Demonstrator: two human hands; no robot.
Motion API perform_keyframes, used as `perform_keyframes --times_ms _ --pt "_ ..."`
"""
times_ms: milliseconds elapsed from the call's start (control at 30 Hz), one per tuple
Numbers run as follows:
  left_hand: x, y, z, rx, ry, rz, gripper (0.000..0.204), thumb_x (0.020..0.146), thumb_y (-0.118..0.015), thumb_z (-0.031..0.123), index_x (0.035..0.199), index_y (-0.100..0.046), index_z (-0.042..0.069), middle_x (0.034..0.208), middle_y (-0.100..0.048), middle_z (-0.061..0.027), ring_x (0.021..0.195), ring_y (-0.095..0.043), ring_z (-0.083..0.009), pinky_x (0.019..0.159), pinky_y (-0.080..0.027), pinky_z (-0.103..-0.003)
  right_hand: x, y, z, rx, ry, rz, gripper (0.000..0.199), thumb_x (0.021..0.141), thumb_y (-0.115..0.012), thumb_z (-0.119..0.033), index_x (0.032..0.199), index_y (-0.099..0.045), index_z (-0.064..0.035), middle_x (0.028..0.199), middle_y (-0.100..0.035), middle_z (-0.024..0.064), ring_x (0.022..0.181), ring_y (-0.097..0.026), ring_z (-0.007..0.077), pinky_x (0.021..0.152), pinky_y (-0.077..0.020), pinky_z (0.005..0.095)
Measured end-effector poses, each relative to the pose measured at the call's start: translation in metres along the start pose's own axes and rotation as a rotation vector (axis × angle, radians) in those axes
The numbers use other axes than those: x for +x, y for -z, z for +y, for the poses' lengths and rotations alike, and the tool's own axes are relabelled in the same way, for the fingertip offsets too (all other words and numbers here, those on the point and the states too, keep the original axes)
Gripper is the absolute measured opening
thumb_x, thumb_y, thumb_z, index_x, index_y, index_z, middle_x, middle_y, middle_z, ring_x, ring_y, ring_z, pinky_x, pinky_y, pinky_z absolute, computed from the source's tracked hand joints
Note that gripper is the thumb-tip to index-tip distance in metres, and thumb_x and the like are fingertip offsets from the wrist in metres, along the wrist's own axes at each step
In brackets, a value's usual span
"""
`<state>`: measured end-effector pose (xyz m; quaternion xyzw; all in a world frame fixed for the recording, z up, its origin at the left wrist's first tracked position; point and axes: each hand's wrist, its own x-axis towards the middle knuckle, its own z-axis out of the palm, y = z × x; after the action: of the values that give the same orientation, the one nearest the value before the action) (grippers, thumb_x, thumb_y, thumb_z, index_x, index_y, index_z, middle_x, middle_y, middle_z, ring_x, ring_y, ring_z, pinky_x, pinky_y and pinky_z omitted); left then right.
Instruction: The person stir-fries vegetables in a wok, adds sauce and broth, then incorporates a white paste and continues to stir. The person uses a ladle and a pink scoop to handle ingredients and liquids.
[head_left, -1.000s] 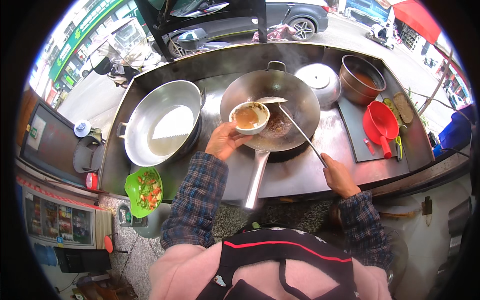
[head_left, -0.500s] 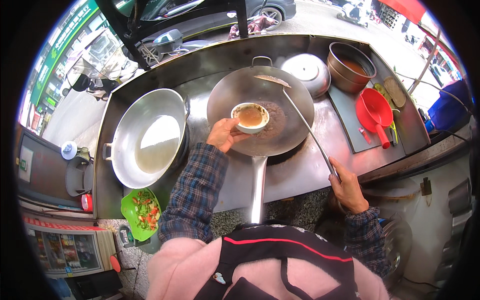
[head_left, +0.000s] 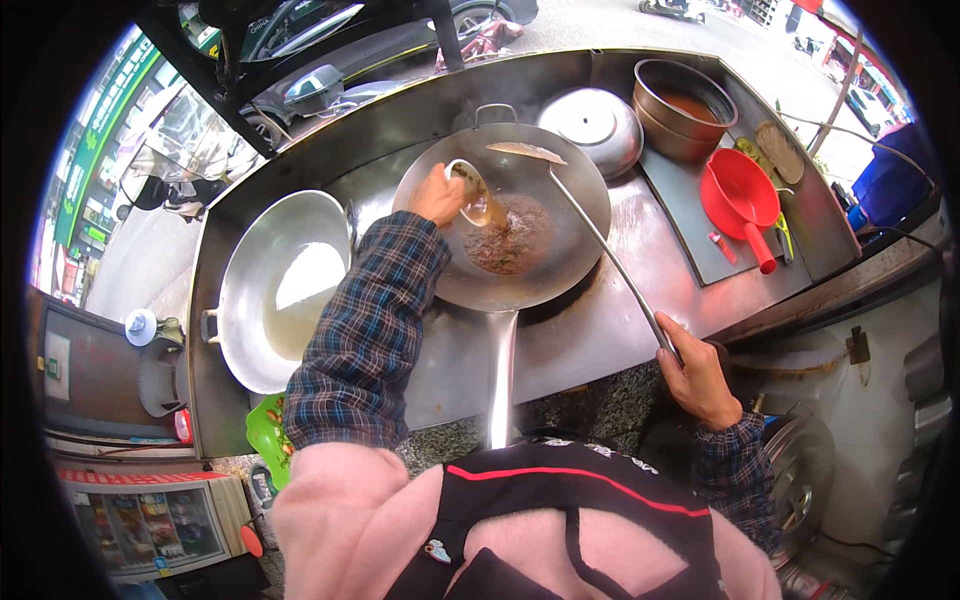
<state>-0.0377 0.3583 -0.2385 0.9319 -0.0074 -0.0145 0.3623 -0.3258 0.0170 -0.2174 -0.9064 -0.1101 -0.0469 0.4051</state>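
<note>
My left hand [head_left: 437, 196] grips a small white bowl [head_left: 462, 175] tipped over the wok [head_left: 425, 265]. Brown liquid [head_left: 487, 210] streams out of it into the bubbling brown sauce [head_left: 510, 245] at the wok's bottom. The wok's long metal handle [head_left: 502, 375] points toward me, held by neither hand. My right hand [head_left: 700, 380] is closed round the shaft of a long-handled wok spatula [head_left: 605, 245]. The spatula's blade [head_left: 525, 152] lies over the wok's far rim.
Left of the wok stands a wide two-handled pan [head_left: 240, 300] with liquid. Behind are a domed lid [head_left: 590, 125] and a deep pot [head_left: 645, 110]. A red ladle-like scoop [head_left: 740, 195] lies on a grey board [head_left: 685, 225]. A green dish [head_left: 265, 440] is partly hidden by my left sleeve.
My left hand has moved away from me and tilted the bowl, so its liquid now pours into the wok. My right hand keeps its hold on the spatula. The view has shifted slightly.
</note>
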Motion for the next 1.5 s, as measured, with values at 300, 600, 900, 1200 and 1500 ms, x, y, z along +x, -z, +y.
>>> perform_keyframes --times_ms 300,600,900,1200,1500 --pt "-0.003 0.013 0.037 0.423 -0.366 0.335 0.052 0.089 -0.05 0.029 0.134 -0.038 0.007 0.103 -0.052 -0.0376 0.094 -0.056 -0.0526 0.085 -0.045 -0.058 -0.007 0.001 0.009 0.01 0.041 0.025 0.047 0.085 -0.058 0.003 0.13 -0.048 0.0064 0.113 -0.061 0.0294 0.102 -0.062 0.0419 0.086 -0.0502 0.0392" --pt "-0.039 0.026 0.069 0.678 -0.662 0.549 0.072 0.082 -0.064 0.016 0.146 -0.032 0.014 0.102 -0.047 -0.0167 0.095 -0.053 -0.0338 0.079 -0.052 -0.043 -0.009 0.002 0.028 -0.043 0.099 0.015 0.047 0.085 -0.057 0.003 0.131 -0.047 0.0063 0.112 -0.06 0.0303 0.1 -0.06 0.0438 0.085 -0.0499 0.0421" --pt "-0.067 0.029 0.08 0.61 -0.748 0.626 0.076 0.08 -0.066 0.013 0.147 -0.031 0.013 0.101 -0.047 -0.0144 0.096 -0.051 -0.032 0.078 -0.052 -0.042 0.004 -0.007 0.042 -0.151 0.221 -0.04 0.047 0.087 -0.055 -0.001 0.132 -0.044 0.0044 0.107 -0.061 0.0267 0.095 -0.059 0.0427 0.08 -0.049 0.0453" --pt "-0.055 0.03 0.035 -0.461 0.024 0.582 0.046 0.094 -0.043 0.024 0.137 -0.043 0.008 0.12 -0.057 -0.0211 0.111 -0.055 -0.0382 0.082 -0.052 -0.047 0.031 -0.021 0.043 -0.284 0.197 -0.16 0.038 0.088 -0.053 -0.006 0.126 -0.047 -0.0011 0.088 -0.061 0.0225 0.08 -0.06 0.0427 0.07 -0.0483 0.0493" --pt "-0.148 0.034 -0.006 -1.653 0.366 0.323 0.044 0.099 -0.04 0.026 0.135 -0.039 0.002 0.13 -0.047 -0.022 0.11 -0.053 -0.0373 0.091 -0.05 -0.052 0.048 -0.018 0.042 -0.422 0.102 -0.256 0.048 0.086 -0.063 -0.016 0.13 -0.045 -0.0056 0.098 -0.06 0.0233 0.089 -0.061 0.0414 0.076 -0.0496 0.049"
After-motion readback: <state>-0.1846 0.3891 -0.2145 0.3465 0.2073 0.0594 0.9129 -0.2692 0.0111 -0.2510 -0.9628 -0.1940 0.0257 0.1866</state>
